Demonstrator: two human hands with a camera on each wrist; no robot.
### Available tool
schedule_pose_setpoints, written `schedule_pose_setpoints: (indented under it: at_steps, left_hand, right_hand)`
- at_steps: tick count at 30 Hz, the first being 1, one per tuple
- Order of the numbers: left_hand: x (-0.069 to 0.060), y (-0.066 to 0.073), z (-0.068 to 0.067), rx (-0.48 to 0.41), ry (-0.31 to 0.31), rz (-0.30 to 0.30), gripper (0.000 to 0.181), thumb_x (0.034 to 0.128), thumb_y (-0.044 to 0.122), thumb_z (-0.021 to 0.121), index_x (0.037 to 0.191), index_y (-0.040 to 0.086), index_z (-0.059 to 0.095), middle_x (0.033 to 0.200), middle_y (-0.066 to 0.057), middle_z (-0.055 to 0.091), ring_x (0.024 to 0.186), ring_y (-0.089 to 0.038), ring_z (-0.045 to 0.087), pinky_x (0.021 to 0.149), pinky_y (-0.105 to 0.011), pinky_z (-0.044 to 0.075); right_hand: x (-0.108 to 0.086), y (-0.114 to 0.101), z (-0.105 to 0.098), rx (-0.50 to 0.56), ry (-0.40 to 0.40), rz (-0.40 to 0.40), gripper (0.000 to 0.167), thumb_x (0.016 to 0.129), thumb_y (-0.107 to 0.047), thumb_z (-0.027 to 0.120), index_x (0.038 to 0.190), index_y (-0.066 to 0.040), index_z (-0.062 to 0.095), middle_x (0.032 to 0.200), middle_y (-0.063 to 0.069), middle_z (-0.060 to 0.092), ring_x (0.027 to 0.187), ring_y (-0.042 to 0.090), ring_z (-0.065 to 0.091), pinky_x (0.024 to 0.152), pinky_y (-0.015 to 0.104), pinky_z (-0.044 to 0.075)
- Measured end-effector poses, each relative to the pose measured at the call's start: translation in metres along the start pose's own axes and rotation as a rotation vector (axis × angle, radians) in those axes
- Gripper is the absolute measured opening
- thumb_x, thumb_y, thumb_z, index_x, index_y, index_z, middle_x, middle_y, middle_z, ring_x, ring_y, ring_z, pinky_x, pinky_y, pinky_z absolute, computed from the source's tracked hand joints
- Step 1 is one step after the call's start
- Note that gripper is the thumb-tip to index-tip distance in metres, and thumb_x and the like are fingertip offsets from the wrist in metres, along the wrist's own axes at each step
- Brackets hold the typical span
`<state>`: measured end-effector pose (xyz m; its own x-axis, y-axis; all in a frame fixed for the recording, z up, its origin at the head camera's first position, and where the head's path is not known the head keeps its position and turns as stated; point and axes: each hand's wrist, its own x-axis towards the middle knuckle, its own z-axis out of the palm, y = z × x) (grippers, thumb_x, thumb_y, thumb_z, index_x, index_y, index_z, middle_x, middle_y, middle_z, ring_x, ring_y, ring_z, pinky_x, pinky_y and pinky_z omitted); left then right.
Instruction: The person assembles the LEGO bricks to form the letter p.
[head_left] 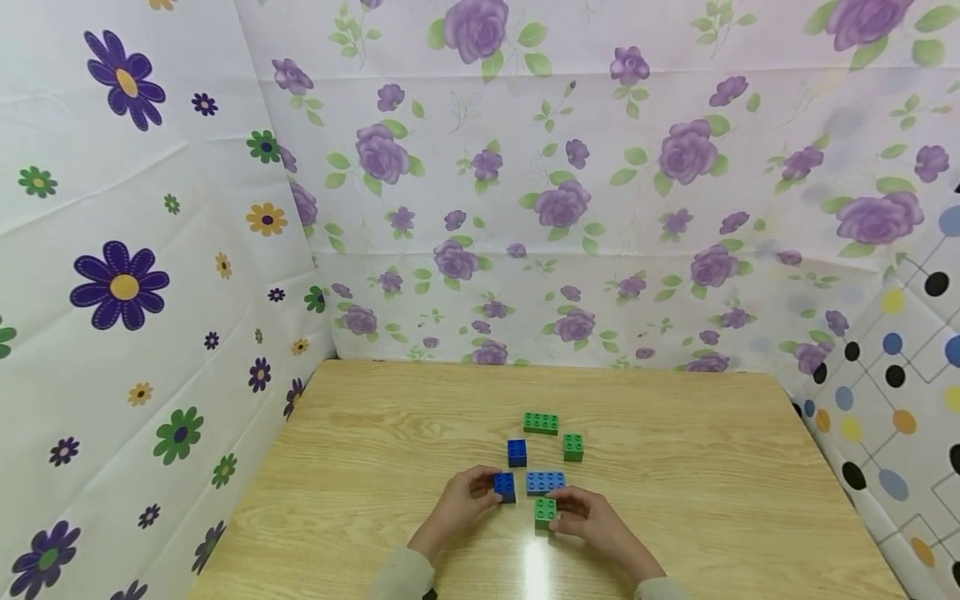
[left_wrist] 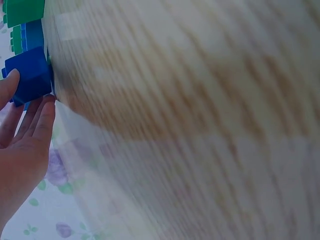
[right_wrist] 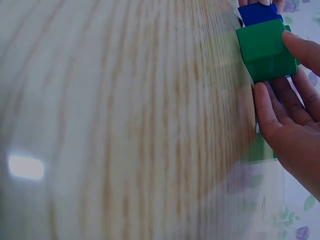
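**Dark blue brick [head_left: 505, 487] and nearest green brick [head_left: 545, 513] held beside long light-blue brick [head_left: 545, 482]**

Head view: just left of the long light-blue brick, whose long axis is laid left to right on the desk [head_left: 360, 433], the dark blue brick is pinched by the left hand's [head_left: 461, 506] fingers. On its near side, the nearest green brick is pinched by the right hand [head_left: 592, 518], whose fingers are closer to it.

Left wrist view: the dark blue brick is seen between thumb and fingers.

Right wrist view: the nearest green brick is gripped likewise.
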<state>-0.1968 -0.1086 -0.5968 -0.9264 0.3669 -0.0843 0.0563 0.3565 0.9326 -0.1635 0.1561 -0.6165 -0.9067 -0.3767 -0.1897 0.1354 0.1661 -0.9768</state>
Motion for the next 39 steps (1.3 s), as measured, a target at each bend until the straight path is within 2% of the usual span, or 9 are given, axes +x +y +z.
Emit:
schedule_pose_setpoints:
  at_steps: [6,14,19,30,39]
  left_hand:
    - [0.002,-0.002,-0.001,-0.028,0.006,0.009,0.036,0.0873,0.002,0.069,0.123,0.004,0.061,0.122,-0.013,0.061,0.113,-0.029,0.058,0.093,-0.031,0.053]
    - [0.003,0.002,-0.001,-0.077,-0.015,0.045,0.038,0.0865,0.003,0.070,0.123,0.005,0.061,0.125,-0.014,0.059,0.116,-0.030,0.057,0.094,-0.030,0.053]
    - [0.002,0.007,-0.001,-0.089,-0.023,0.076,0.037,0.0876,0.003,0.069,0.123,0.003,0.060,0.125,-0.015,0.060,0.116,-0.031,0.057,0.098,-0.037,0.050]
    - [0.002,0.016,0.004,-0.082,-0.068,0.115,0.035,0.0910,0.014,0.068,0.125,0.010,0.060,0.123,-0.008,0.061,0.116,-0.024,0.058,0.100,-0.030,0.049]
    - [0.000,0.025,0.012,-0.124,-0.111,0.126,0.034,0.0912,0.014,0.068,0.125,0.012,0.062,0.123,-0.006,0.062,0.117,-0.023,0.058,0.101,-0.033,0.048]
  right_hand:
    - [0.001,0.001,0.000,0.038,-0.009,-0.002,0.048,0.085,-0.018,0.075,0.126,-0.001,0.058,0.126,0.013,0.058,0.116,0.028,0.057,0.094,0.034,0.053]
    - [0.001,0.002,-0.001,0.021,-0.014,-0.004,0.050,0.086,-0.018,0.074,0.130,-0.001,0.056,0.129,0.015,0.057,0.119,0.031,0.054,0.095,0.037,0.052]
    - [0.001,0.001,0.000,0.020,-0.007,-0.004,0.051,0.086,-0.019,0.074,0.131,-0.001,0.055,0.129,0.015,0.056,0.119,0.031,0.054,0.096,0.036,0.052]
    - [-0.001,0.001,0.001,0.006,-0.003,-0.004,0.050,0.086,-0.020,0.074,0.129,0.000,0.055,0.124,0.012,0.059,0.116,0.030,0.056,0.096,0.038,0.051]
    - [0.000,0.004,0.000,0.020,-0.001,-0.014,0.050,0.086,-0.018,0.074,0.129,-0.001,0.055,0.126,0.013,0.059,0.118,0.031,0.055,0.097,0.038,0.051]
